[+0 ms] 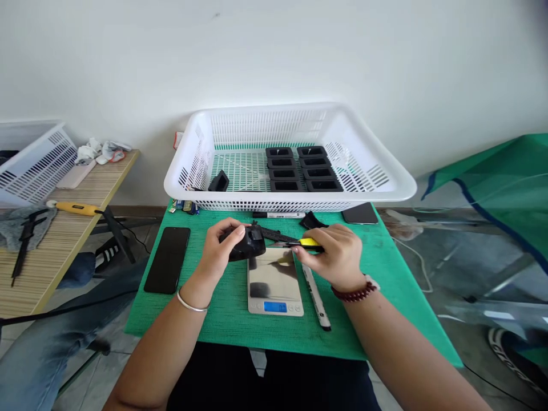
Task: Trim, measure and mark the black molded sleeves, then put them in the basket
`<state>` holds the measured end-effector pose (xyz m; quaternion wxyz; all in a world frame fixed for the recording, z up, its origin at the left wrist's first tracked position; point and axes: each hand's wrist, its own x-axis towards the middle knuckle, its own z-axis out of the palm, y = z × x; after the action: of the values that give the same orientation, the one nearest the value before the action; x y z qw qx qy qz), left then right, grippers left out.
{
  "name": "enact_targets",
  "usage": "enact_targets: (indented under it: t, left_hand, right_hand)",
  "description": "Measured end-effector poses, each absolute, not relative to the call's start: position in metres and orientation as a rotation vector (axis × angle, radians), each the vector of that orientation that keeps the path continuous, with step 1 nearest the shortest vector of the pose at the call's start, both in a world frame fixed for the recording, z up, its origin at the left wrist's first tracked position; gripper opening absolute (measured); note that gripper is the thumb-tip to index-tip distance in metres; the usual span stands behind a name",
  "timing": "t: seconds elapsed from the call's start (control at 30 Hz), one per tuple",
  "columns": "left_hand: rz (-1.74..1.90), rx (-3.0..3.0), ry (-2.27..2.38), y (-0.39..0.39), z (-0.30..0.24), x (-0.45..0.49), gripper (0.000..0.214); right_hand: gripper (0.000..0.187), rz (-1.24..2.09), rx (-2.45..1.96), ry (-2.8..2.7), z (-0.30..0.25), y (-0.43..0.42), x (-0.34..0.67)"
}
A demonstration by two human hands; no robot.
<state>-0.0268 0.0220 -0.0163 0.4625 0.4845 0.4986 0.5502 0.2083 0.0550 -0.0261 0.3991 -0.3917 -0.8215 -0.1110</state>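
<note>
My left hand [222, 245] is closed around a black hollow block [248, 244], held above the back left of a small digital scale [274, 285]. In my right hand [336, 254] is a yellow-and-black utility knife [310, 242], its blade end pointing left toward the block. Whether the blade touches the block, I cannot tell. A dark ruler-like strip [276, 235] shows between the two hands, partly hidden. Beneath my right hand lies a white marker [317, 299] beside the scale, and a black curved scrap [313, 221] is just behind the knife.
A white basket [291, 203] behind holds several black rectangular frames [285, 174] and one tilted block [219, 181]. On the green tabletop [226, 319] lie a black phone [168, 260], another marker [278, 215] and a dark flat device [359, 213]. Left is a wooden table [81, 240]; a person's leg [98, 319] is nearby.
</note>
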Motion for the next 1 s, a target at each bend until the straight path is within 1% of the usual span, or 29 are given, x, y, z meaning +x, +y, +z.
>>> enact_targets:
  t: [0.17, 0.4, 0.6, 0.7, 0.87, 1.0]
  left_hand:
    - [1.328, 1.252, 1.199, 0.021, -0.016, -0.027, 0.021]
    - [1.275, 1.213, 1.056, 0.020, -0.022, -0.027, 0.023]
    - [1.264, 1.195, 0.981, 0.021, -0.025, -0.026, 0.031]
    - [1.278, 1.204, 0.918, 0.020, -0.025, -0.025, 0.030]
    - [1.118, 1.322, 0.767, 0.017, -0.027, -0.022, 0.031]
    - [1.239, 1.291, 0.861, 0.018, -0.028, -0.024, 0.029]
  right_hand:
    - [0.037, -0.312, -0.919, -2.121, -0.027, 0.055, 0.209]
    - [0.038, -0.297, -0.872, -2.104, -0.028, 0.057, 0.208]
    - [0.047, -0.232, -0.872, -2.098, -0.028, 0.054, 0.206]
    - [0.050, -0.213, -0.911, -2.102, -0.030, 0.056, 0.205]
    - [0.044, -0.281, -1.020, -2.046, -0.031, 0.060, 0.204]
    - [0.043, -0.232, -1.006, -1.976, -0.027, 0.057, 0.205]
